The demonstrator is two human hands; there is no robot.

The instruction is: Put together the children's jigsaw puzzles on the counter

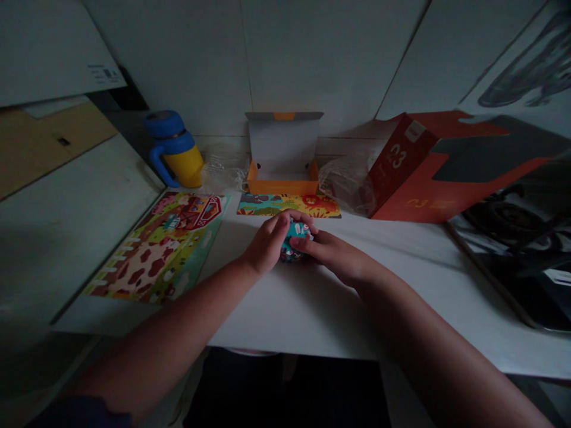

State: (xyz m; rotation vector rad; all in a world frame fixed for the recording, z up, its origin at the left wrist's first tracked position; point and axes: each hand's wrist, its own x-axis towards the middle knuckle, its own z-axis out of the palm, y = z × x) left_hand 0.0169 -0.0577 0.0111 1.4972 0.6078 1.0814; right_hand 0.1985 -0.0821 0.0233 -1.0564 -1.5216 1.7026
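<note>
Between my two hands, low over the white table, is a small stack of teal, colourful printed pieces (295,233). My left hand (270,239) wraps round its left and far side, the thumb along the edge. My right hand (328,249) closes on it from the right, with the thumb across the top. Just beyond them lies a long jungle-animal picture (288,205). Behind that stands an orange box (283,186) with its lid raised. To the left a farm picture with a cow (149,255) lies flat. How many pieces I hold cannot be made out.
A blue and yellow jug (182,157) stands at the back left. Crumpled clear plastic (225,172) lies on both sides of the open box. At the right are a large red-orange box (414,178) and a black device on a dark tray (513,267). The table's (285,321) front edge is near me.
</note>
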